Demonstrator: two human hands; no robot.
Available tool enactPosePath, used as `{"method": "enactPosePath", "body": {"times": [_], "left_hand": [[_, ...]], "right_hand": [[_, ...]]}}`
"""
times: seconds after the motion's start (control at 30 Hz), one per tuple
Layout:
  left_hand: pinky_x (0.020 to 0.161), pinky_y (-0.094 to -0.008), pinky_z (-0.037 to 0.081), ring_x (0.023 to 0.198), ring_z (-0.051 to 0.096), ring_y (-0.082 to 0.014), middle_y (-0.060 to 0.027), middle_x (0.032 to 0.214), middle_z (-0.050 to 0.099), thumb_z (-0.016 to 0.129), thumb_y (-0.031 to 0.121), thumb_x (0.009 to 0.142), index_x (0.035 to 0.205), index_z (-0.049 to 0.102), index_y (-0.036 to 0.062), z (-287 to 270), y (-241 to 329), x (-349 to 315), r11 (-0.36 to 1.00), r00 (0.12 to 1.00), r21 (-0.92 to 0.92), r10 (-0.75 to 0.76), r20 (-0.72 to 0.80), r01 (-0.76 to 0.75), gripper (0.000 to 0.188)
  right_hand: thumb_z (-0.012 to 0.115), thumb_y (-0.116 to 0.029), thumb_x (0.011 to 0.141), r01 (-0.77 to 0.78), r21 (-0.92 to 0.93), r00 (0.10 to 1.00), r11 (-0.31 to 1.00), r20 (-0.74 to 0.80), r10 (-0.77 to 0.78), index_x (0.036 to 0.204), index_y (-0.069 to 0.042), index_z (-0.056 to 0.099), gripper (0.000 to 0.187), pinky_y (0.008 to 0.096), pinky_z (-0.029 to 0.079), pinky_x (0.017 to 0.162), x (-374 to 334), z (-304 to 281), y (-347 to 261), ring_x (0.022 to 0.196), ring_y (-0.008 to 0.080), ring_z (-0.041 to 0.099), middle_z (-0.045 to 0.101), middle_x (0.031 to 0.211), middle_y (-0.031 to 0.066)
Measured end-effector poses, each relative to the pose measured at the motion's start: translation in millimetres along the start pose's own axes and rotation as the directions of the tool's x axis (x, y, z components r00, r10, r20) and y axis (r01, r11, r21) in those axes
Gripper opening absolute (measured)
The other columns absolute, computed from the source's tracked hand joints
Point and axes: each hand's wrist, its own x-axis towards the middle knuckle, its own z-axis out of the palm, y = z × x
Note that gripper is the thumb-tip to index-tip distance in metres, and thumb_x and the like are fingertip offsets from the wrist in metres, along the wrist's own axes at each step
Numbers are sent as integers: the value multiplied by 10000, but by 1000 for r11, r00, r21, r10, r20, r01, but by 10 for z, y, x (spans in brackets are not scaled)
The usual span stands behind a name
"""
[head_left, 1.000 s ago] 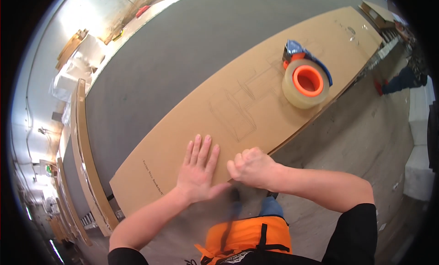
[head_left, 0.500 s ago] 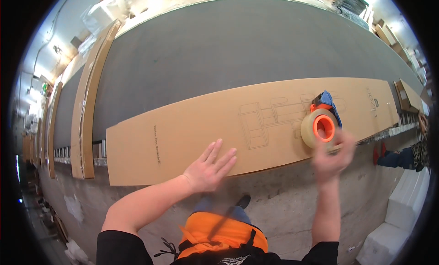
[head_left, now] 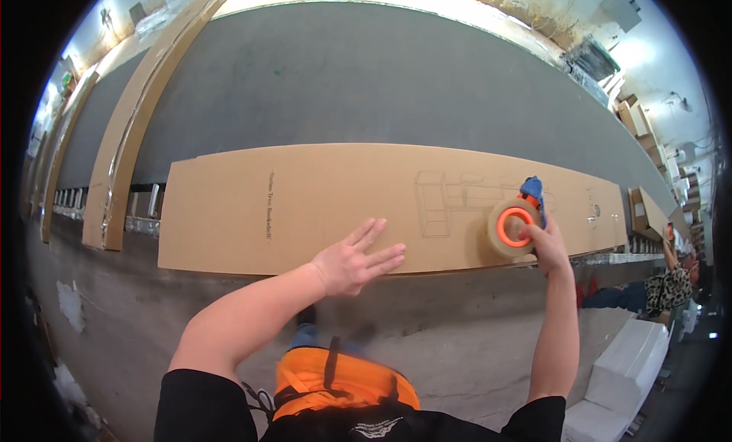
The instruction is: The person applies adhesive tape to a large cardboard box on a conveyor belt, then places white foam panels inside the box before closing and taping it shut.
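The box (head_left: 343,205) lies along the near side of the worktop (head_left: 366,76), bearing dark lettering (head_left: 271,205), a line drawing (head_left: 435,209) and a small logo (head_left: 596,212). The left hand (head_left: 352,264) lies over it, fingers (head_left: 385,257) spread, released; the right hand (head_left: 552,247) grasps the tape gun (head_left: 500,236).

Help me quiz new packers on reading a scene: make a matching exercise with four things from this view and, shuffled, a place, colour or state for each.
1. left hand
2. right hand
3. tape dispenser
4. white blocks

A. at the picture's lower right
B. thumb at the orange core
C. fingers extended, by the near edge of the long cardboard carton
D. blue and orange, with a tape roll

Pairs: 1-C, 2-B, 3-D, 4-A
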Motion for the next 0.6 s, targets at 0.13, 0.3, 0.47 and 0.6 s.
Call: {"method": "enactPosePath", "body": {"times": [0.13, 0.3, 0.47, 0.6], "left_hand": [[1207, -557, 213, 1421, 320, -452, -16, 1516, 442, 684, 234, 710, 1404, 529, 150, 18, -3, -69, 999, 1000, -34, -1, 31, 2, 716], [1214, -539, 209, 1421, 327, -439, -22, 1488, 476, 681, 201, 687, 1397, 538, 149, 79, -12, -91, 997, 999, -69, 18, 38, -16, 726], [1211, -541, 214, 1416, 330, -438, -32, 1494, 464, 725, 261, 673, 1416, 509, 146, 127, -24, -93, 998, 998, -24, 53, 35, -53, 782], [1208, -544, 217, 1408, 333, -442, -34, 1511, 439, 791, 337, 646, 1441, 473, 143, 157, -47, -128, 997, 996, 32, 73, 50, -75, 878]], "right_hand": [[663, -64, 712, 99, -53, 995, 994, 4, -99, 1450, -27, 452, 768, 294, 477, 886, -517, 640, -538, 1016, 135, 587, 616, 1171, 88], [631, -188, 660, 323, -772, 937, 547, 180, -298, 1106, -103, 711, 461, 376, 532, 821, -690, 1425, -975, 839, 306, 658, 672, 873, 155], [648, -307, 632, 274, -899, 931, 342, 337, 140, 889, -106, 725, 336, 433, 558, 721, -689, 1609, -900, 798, 366, 680, 696, 807, 182], [718, -321, 589, 221, -931, 930, 289, 291, 226, 1075, -153, 749, 516, 412, 554, 773, -982, 1532, -717, 824, 357, 688, 702, 866, 221]]}}
